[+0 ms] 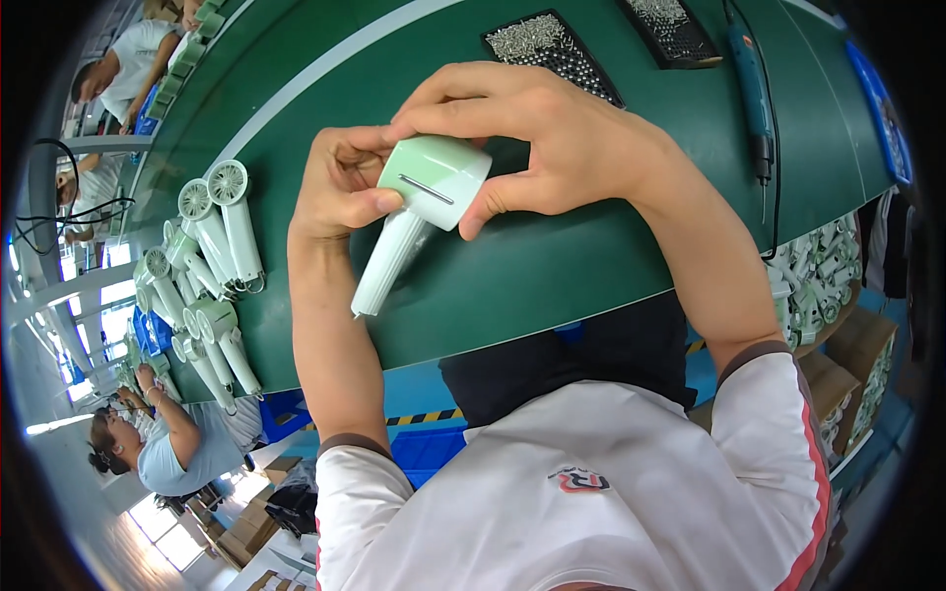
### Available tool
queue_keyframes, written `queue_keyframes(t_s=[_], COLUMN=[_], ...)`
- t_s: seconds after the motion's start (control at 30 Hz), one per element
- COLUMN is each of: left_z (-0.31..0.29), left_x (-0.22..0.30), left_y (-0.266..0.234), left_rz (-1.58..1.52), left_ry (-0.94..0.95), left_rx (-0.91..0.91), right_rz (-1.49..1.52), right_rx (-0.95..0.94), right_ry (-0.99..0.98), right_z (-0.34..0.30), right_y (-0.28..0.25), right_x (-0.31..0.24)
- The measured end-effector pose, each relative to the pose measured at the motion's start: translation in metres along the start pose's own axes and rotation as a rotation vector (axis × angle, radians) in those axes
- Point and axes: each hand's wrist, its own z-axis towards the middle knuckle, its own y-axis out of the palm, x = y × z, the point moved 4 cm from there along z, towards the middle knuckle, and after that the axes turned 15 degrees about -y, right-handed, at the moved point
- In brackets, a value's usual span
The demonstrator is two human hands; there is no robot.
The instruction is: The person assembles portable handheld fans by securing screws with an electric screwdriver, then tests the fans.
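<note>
both hands pinch a pale green fan (419, 202) above the tabletop (552, 266): left hand (340, 187) beside the head, right hand (532, 138) over it. it looks light, stiff, smooth plastic; best gripped by the handle.

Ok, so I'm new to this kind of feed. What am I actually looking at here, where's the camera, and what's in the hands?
There is no machine here: you see a person's two bare hands, filmed by a wide fisheye camera on their head that looks down, so straight edges bend near the rim.

The left hand and right hand together hold a pale green handheld fan body above a green work table. The right hand's fingers wrap its round head; the left hand's grip is at the back of the head, with the handle hanging down.

On the table to the left lies a row of similar white fans. Farther back sit two dark trays of small metal parts, and an electric screwdriver lies at the right. Other people work along the left edge.
</note>
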Motion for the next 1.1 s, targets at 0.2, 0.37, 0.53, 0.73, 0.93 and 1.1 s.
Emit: queue_keyframes(t_s=[0.2,0.37,0.53,0.73,0.93,1.1], left_z=[0.002,0.001,-0.002,0.001,0.005,0.007], left_x=[-0.006,0.001,0.020,0.021,0.023,0.017], left_y=[0.001,0.009,0.031,0.059,0.082,0.092], left_rz=[-0.007,-0.016,0.167,0.714,0.937,1.004], left_ry=[-0.017,0.030,-0.036,-0.090,0.037,0.046], left_rx=[-0.059,-0.046,0.340,0.810,0.953,1.036], right_rz=[0.041,0.040,-0.145,-0.212,-0.183,-0.181], right_rx=[0.046,0.048,-0.056,-0.165,-0.189,-0.244], right_ry=[-0.028,-0.015,0.025,0.147,0.239,0.237], right_z=[0.001,0.001,-0.006,-0.015,-0.012,-0.013], right_y=[0.000,-0.003,-0.008,-0.003,-0.013,-0.008], right_x=[-0.003,-0.003,0.005,0.018,0.015,0.017])
